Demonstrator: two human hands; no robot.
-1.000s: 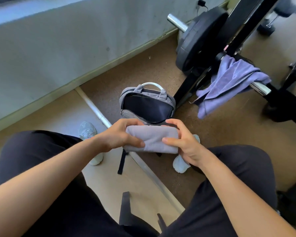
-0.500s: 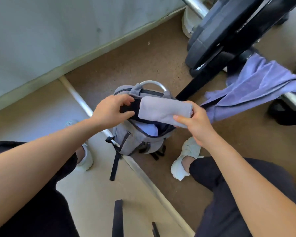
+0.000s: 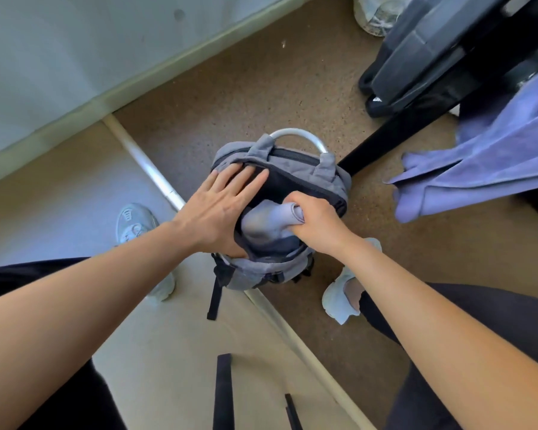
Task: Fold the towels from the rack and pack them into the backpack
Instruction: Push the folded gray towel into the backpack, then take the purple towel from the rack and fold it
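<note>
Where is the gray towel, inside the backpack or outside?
Partly in. The right hand grips the gray towel, whose lower end sits inside the open backpack; the left hand presses flat on its rim.

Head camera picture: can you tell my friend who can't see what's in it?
The person's right hand grips a folded grey towel partly inside an open grey backpack on the floor, while the left hand presses flat on its rim. A purple towel hangs on the black rack at the right.
</note>
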